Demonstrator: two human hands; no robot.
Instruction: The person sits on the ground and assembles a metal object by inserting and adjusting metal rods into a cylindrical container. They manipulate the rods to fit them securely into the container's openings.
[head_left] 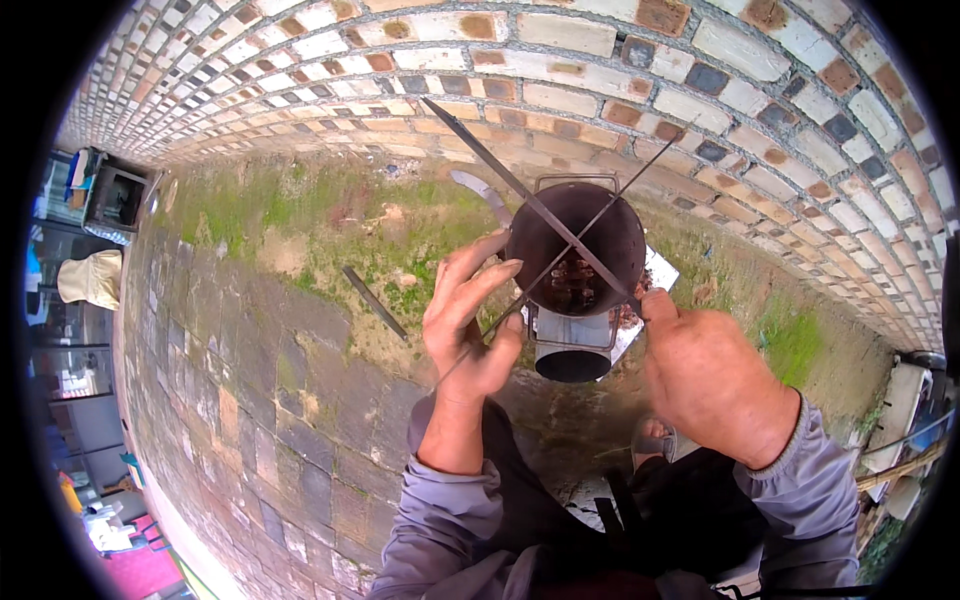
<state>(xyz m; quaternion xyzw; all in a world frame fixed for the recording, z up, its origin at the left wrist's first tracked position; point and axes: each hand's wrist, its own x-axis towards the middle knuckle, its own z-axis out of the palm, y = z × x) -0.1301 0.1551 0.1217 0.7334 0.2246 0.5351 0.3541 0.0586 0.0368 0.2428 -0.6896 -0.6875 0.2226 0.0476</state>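
Observation:
A dark round metal stove (526, 222) with wire handles and a short side tube (573, 365) stands in front of me. Reddish-brown pieces (573, 285) lie at the bottom of its barrel. My right hand (712, 375) is closed around the near end of a long flat dark strip (490, 162), which slants across the stove mouth. Left of the barrel, my left hand (465, 320) has a thin stick (637, 177) between its thumb and curled fingers. The stick crosses the strip over the opening. Whether the two touch, I cannot tell.
A curved blade (482, 190) lies behind my left hand, and a dark piece of stick (375, 302) rests on the mossy ground (290, 240). Under the stove is a white sheet (660, 270). A brick wall (560, 75) rises beyond; clutter (900, 430) sits at the right.

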